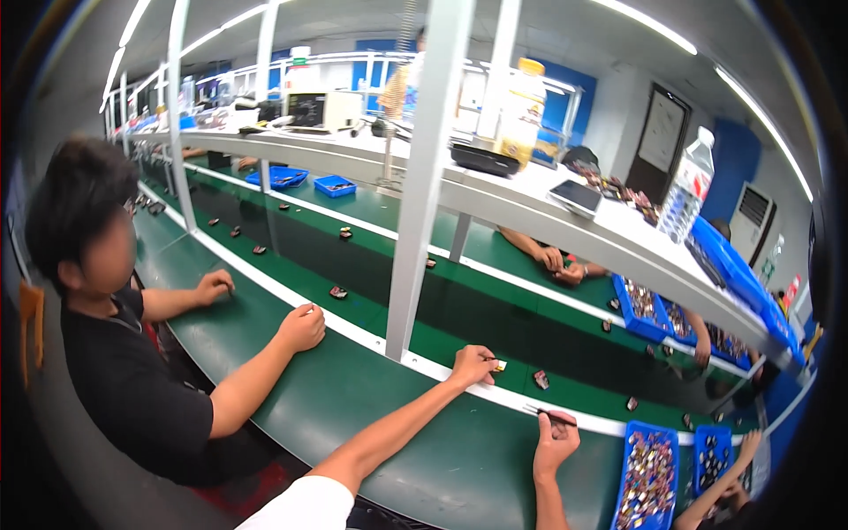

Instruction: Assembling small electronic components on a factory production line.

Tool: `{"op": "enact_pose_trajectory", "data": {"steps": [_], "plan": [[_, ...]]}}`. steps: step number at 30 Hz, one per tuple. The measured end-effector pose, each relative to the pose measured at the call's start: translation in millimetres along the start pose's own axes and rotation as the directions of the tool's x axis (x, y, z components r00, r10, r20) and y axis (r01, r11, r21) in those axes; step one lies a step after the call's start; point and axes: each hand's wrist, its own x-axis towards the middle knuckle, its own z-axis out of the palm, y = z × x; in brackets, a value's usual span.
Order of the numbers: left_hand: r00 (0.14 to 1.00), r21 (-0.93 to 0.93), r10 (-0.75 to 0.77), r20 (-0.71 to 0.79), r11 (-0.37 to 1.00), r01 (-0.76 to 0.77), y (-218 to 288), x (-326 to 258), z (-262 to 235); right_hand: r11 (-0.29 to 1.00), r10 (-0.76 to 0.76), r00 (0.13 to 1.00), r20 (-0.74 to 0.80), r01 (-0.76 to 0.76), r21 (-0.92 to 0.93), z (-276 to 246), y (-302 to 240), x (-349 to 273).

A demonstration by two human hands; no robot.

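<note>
Right now my left hand (474,364) sits at the far edge of the green bench (380,424), just by the white strip (371,340) that runs along the belt (495,322). Its fingers are pinched together on a small part (500,365), yellowish and tiny. The part pokes out to the right of my fingertips, toward my other hand.

My right hand (555,435) is a bit nearer to me and off to the right. It is closed on a thin dark tool (549,412). The tool lies almost flat, and its long way runs left to right. Its tip points left, toward the small part. I cannot tell what kind of tool it is; it is too thin.

So the part lies up and to the left of the tool tip, near but not touching. My two hands are apart, with bare bench between them. The left hand is the one on the part.

A blue tray (634,442) full of little pieces sits at the right end of the bench, just beside my right hand. One small dark piece (541,380) lies on the belt, just past the strip, between my hands and farther out.

A person in a black shirt (132,389) sits at my left, both hands resting on the bench.
</note>
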Motion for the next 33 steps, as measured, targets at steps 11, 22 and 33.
{"op": "enact_pose_trajectory", "data": {"steps": [11,22,33], "plan": [[0.948,0.781,0.319,-0.02,0.596,-0.185,38.1,10.4,-19.4,0.986,-0.04,0.996,0.076,0.052,-0.158,-2.4,4.9,-2.3],[0.103,0.395,0.985,-0.142,0.151,-0.906,271.0,-124.4,-52.8,0.963,-0.105,0.989,0.102,0.127,-0.24,3.6,-0.5,-2.5],[0.48,0.018,0.623,0.617,0.599,-0.8,274.5,-149.9,-28.1,0.932,-0.177,0.98,0.088,0.196,-0.305,-5.3,16.3,-8.2]]}}
